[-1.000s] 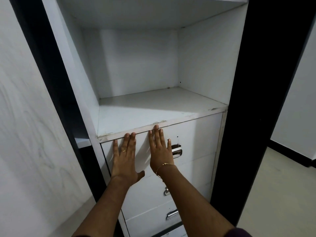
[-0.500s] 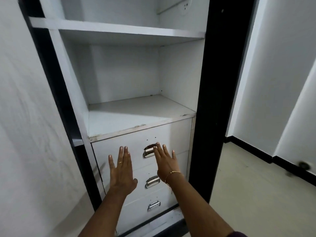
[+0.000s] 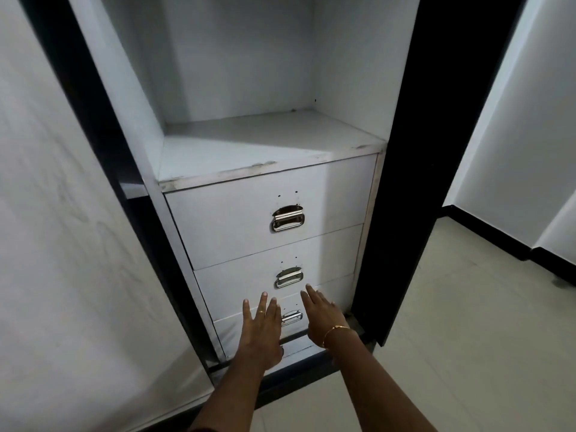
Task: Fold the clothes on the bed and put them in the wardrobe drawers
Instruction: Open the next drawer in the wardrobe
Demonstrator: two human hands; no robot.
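Fingers (image 3: 264, 302) on both hands are straight and holding nothing. The left hand (image 3: 260, 335) and right hand (image 3: 321, 319) have dropped from the top drawer (image 3: 237, 219) to the bottom drawer (image 3: 237, 330). All drawers look closed; no clothes in view, so probably back to the bed.

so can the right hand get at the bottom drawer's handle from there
Probably yes: the right hand is open just right of the bottom drawer's handle, with nothing between them; the left hand covers only its left end.
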